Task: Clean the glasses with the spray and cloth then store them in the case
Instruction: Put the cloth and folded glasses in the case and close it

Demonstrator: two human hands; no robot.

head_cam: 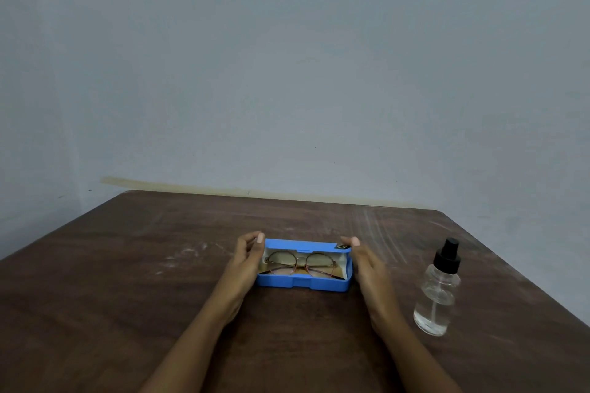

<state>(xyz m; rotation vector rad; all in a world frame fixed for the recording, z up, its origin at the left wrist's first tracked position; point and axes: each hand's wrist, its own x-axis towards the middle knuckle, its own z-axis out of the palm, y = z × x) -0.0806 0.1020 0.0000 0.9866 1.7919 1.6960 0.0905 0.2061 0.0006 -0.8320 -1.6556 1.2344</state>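
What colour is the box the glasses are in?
Blue, seen in the head view: the case is bright blue.

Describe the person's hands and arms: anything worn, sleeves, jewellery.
The left hand and right hand are bare: no gloves, rings, watch or bracelets show. The left arm and right arm are uncovered down to the picture's bottom edge, so no sleeve is in view. No markings or bandages are visible.

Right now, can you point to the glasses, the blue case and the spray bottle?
glasses (300, 260), head view, bridge.
blue case (277, 281), head view, front wall.
spray bottle (437, 300), head view, clear body.
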